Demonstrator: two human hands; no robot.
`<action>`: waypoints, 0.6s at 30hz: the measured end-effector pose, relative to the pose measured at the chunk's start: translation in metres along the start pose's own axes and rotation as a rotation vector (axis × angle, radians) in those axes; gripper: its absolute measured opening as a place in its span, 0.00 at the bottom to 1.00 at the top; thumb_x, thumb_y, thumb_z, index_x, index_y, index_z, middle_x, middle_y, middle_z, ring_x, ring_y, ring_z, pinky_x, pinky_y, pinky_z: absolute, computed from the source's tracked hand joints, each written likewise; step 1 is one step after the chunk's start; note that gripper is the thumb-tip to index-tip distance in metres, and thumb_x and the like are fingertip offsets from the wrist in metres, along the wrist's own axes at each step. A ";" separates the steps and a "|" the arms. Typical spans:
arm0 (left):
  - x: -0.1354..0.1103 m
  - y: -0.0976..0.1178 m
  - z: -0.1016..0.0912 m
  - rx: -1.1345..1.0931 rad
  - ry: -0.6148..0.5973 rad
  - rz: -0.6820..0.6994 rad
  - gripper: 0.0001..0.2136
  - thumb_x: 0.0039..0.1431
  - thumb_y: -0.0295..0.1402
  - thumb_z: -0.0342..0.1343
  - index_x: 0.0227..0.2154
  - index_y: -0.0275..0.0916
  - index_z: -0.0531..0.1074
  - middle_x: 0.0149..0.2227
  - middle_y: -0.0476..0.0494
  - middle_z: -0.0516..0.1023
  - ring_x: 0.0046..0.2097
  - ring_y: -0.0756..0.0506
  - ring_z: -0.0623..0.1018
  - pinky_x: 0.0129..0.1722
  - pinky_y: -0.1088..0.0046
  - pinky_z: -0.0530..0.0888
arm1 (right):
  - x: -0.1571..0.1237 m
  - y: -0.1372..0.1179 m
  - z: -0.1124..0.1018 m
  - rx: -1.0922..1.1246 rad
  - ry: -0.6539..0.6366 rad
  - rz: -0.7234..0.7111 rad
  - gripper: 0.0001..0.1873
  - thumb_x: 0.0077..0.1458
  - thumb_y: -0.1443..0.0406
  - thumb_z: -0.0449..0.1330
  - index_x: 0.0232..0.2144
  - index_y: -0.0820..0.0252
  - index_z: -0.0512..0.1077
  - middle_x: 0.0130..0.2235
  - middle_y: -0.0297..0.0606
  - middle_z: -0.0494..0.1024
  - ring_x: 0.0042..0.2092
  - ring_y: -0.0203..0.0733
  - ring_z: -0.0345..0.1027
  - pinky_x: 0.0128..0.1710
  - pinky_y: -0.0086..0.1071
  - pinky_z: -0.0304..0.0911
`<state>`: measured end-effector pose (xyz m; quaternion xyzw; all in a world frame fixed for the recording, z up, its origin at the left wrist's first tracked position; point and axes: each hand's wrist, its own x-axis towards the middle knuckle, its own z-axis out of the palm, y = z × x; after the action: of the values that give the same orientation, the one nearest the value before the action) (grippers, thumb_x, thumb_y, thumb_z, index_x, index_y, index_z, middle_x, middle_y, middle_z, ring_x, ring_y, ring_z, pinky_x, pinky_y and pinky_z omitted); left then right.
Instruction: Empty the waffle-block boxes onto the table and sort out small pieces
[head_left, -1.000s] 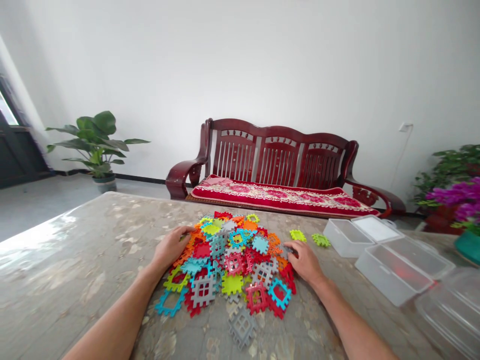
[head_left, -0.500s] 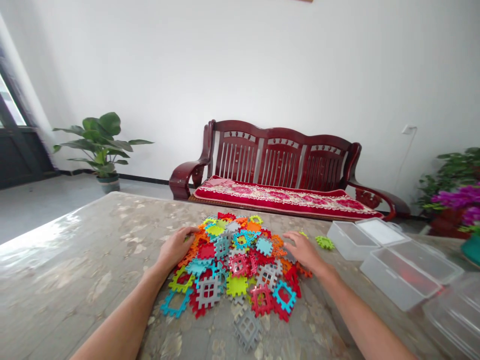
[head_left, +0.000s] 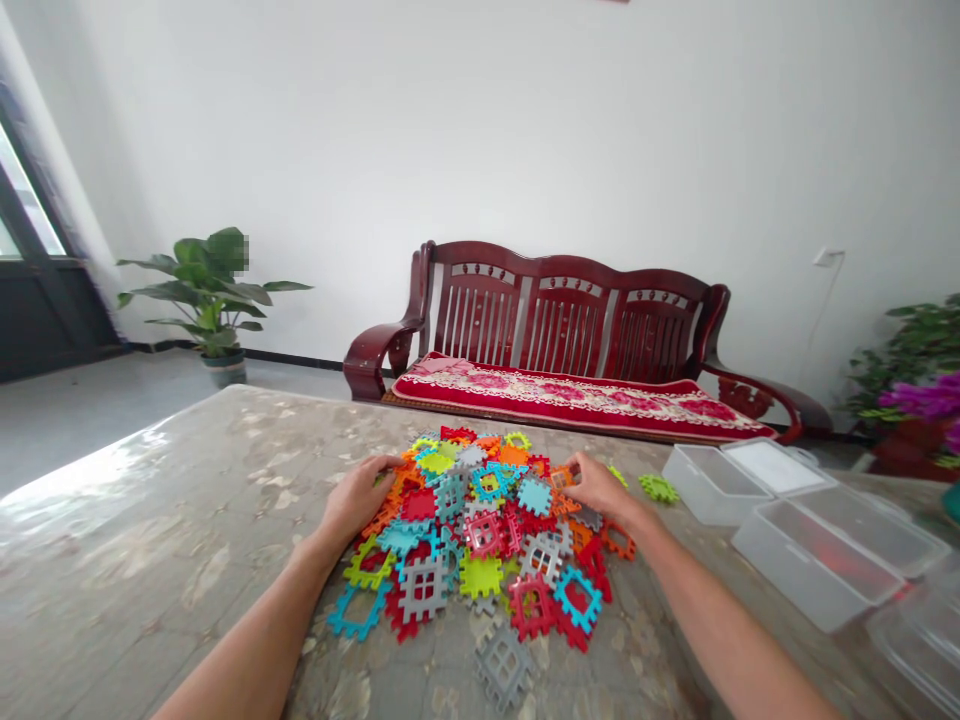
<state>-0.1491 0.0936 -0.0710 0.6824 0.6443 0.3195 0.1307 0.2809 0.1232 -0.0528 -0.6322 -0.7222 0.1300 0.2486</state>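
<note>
A heap of flat plastic interlocking building tiles (head_left: 480, 577) with toothed edges lies on the cloth-covered table (head_left: 187, 560). The tiles are red, orange, blue, lime green and grey, and some have window cut-outs. My left hand (head_left: 366, 492) rests against the heap's left side, fingers stretched over orange tiles; its fingertips are partly hidden. At the upper right of the heap, my right hand (head_left: 600, 485) has bent fingers and thumb at the edge of an orange tile (head_left: 564, 480). Nearest me, a grey window tile (head_left: 502, 665) lies apart from the heap.
Clear plastic boxes (head_left: 817, 570) stand at the right, one with something red inside. A lime green tile (head_left: 658, 488) lies beside them. Beyond the table are a dark red wooden bench (head_left: 570, 310) with a patterned cover, a potted plant (head_left: 217, 290) and purple flowers (head_left: 922, 400).
My right hand has moved inward, its fingers closing together at the orange tile's edge. My left hand stays at the heap's left side. The whole view has shifted slightly.
</note>
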 end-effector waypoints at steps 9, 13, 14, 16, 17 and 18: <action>0.000 0.001 -0.001 0.024 -0.008 0.002 0.17 0.57 0.38 0.47 0.44 0.45 0.77 0.49 0.47 0.81 0.51 0.42 0.78 0.54 0.67 0.71 | -0.022 0.005 -0.030 0.098 0.234 0.044 0.08 0.47 0.63 0.59 0.32 0.56 0.75 0.32 0.35 0.81 0.35 0.43 0.74 0.36 0.33 0.64; 0.002 -0.001 -0.002 0.041 -0.016 0.000 0.18 0.57 0.39 0.46 0.45 0.45 0.77 0.50 0.46 0.81 0.51 0.42 0.78 0.54 0.67 0.71 | -0.054 0.036 -0.048 0.049 0.350 0.089 0.09 0.48 0.64 0.55 0.30 0.55 0.75 0.33 0.36 0.81 0.36 0.44 0.75 0.39 0.35 0.66; 0.002 -0.002 -0.001 0.042 -0.018 0.000 0.18 0.57 0.40 0.46 0.45 0.45 0.77 0.49 0.46 0.81 0.51 0.41 0.79 0.54 0.67 0.71 | -0.063 0.047 -0.051 0.052 0.366 0.097 0.10 0.47 0.65 0.54 0.30 0.55 0.75 0.34 0.36 0.81 0.38 0.44 0.75 0.41 0.35 0.67; 0.003 -0.004 0.000 0.040 -0.014 -0.001 0.19 0.57 0.40 0.46 0.44 0.45 0.78 0.49 0.46 0.81 0.50 0.41 0.79 0.53 0.67 0.72 | -0.080 0.070 -0.054 0.060 0.386 0.117 0.12 0.45 0.67 0.52 0.30 0.55 0.74 0.36 0.37 0.81 0.40 0.44 0.75 0.44 0.37 0.68; 0.004 -0.005 0.000 0.038 -0.009 0.000 0.18 0.57 0.41 0.47 0.44 0.45 0.78 0.49 0.47 0.81 0.50 0.41 0.79 0.52 0.67 0.72 | -0.086 0.080 -0.055 0.066 0.389 0.127 0.13 0.43 0.69 0.51 0.30 0.55 0.74 0.37 0.37 0.81 0.41 0.45 0.75 0.47 0.38 0.68; 0.004 -0.006 0.001 0.036 -0.004 0.003 0.18 0.56 0.41 0.47 0.44 0.46 0.78 0.48 0.47 0.82 0.49 0.41 0.79 0.52 0.68 0.73 | -0.092 0.089 -0.055 0.069 0.389 0.133 0.14 0.42 0.70 0.51 0.31 0.55 0.74 0.39 0.38 0.81 0.43 0.45 0.75 0.49 0.39 0.68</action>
<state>-0.1535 0.0987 -0.0737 0.6864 0.6486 0.3064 0.1191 0.3925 0.0409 -0.0689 -0.6828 -0.6124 0.0461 0.3958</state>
